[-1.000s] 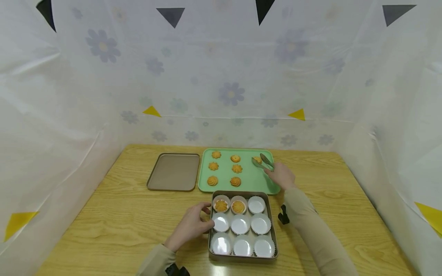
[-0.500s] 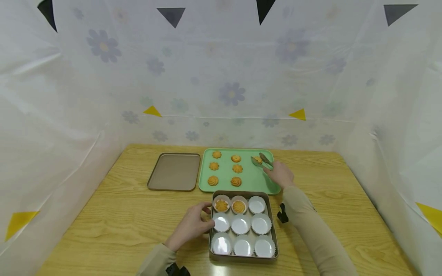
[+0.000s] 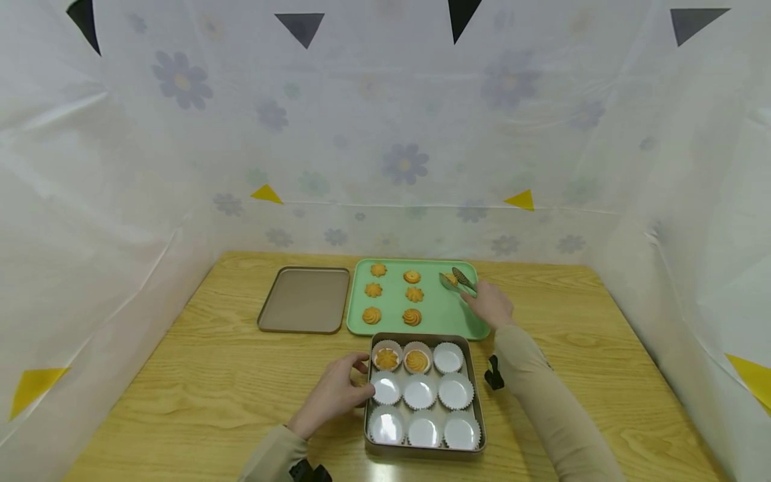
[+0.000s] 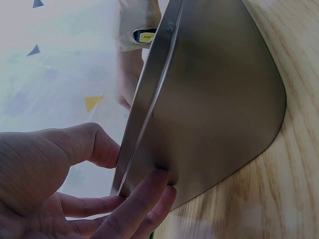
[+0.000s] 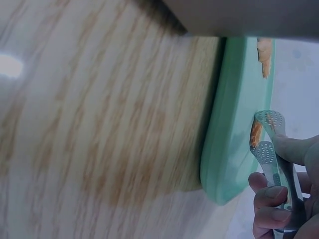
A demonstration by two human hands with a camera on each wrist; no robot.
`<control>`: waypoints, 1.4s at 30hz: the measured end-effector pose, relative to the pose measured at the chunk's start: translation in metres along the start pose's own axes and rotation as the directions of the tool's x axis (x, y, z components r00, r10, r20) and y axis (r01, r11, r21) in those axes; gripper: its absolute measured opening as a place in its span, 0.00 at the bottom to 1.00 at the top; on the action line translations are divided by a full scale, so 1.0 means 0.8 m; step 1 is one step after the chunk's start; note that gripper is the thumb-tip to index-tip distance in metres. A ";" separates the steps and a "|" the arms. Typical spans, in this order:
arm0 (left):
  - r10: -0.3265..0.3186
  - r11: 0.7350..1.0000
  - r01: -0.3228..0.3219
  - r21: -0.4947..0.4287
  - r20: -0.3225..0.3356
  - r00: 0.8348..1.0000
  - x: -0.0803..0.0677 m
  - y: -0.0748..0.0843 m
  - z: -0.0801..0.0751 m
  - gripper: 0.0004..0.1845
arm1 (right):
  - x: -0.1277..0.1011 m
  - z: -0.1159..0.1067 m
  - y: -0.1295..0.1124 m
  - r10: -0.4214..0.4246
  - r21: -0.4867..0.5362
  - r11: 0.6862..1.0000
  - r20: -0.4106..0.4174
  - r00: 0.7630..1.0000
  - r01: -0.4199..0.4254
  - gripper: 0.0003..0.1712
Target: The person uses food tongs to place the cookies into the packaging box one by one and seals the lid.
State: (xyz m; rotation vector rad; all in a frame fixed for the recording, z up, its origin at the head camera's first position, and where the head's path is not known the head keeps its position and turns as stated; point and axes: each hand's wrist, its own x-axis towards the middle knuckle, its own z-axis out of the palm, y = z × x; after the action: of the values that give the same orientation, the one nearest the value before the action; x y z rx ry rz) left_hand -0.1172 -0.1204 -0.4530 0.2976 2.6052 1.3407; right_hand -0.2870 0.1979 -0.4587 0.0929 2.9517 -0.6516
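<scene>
Cookies first, from the head view: six sit loose on the green tray (image 3: 452, 321), and a seventh cookie (image 3: 450, 278) at its far right is caught between the tips of the tongs (image 3: 459, 281). Right hand (image 3: 492, 305) grips those tongs, fingers curled round the handles. Nearer the person, the tin (image 3: 476, 395) holds nine paper cups in three rows; the back-left cup (image 3: 386, 357) and back-middle cup (image 3: 416, 359) each have a cookie in them, and the other seven show white. So by my count two are boxed, one is in the tongs, six wait on the tray. Left hand (image 3: 334, 395) rests at the tin's left wall, fingers on the rim. A brown tray (image 3: 304, 300) lies left of the green one on the worktop (image 3: 211, 388).

Left wrist view now: the tin's wall (image 4: 214, 99) fills the picture, and the left hand's fingers (image 4: 144, 199) and thumb curl lightly against its edge, steadying it.

Right wrist view: the green tray's rim (image 5: 224, 149) in close, and the tongs' perforated tips (image 5: 264, 139) closed on an orange sliver of cookie, right hand's fingers (image 5: 271, 199) wrapped about the handles.
</scene>
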 end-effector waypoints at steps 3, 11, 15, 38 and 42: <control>-0.001 1.000 0.001 0.000 0.000 1.000 0.000 0.000 0.000 0.35 | -0.001 0.000 0.002 -0.009 0.003 1.000 0.002 1.000 0.009 0.20; -0.006 1.000 0.006 0.001 -0.005 1.000 0.000 0.002 -0.001 0.35 | -0.003 -0.002 0.007 -0.051 -0.004 0.999 -0.012 0.999 0.051 0.22; -0.005 1.000 0.005 -0.004 -0.005 1.000 0.000 0.002 -0.001 0.35 | -0.007 -0.004 0.007 -0.068 0.001 0.998 -0.029 0.997 0.068 0.22; -0.003 1.000 0.003 0.010 -0.002 1.000 0.000 0.000 0.001 0.35 | -0.040 -0.020 0.017 -0.182 0.054 0.981 -0.053 0.982 0.184 0.18; -0.009 1.000 0.009 0.012 -0.003 1.000 0.000 0.000 0.001 0.35 | -0.049 -0.023 0.019 -0.196 0.066 0.978 -0.057 0.979 0.199 0.20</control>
State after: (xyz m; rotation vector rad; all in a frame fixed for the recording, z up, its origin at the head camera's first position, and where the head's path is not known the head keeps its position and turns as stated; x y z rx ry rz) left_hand -0.1171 -0.1195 -0.4533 0.2857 2.6143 1.3238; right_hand -0.2485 0.2180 -0.4436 -0.1838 3.0109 -0.7913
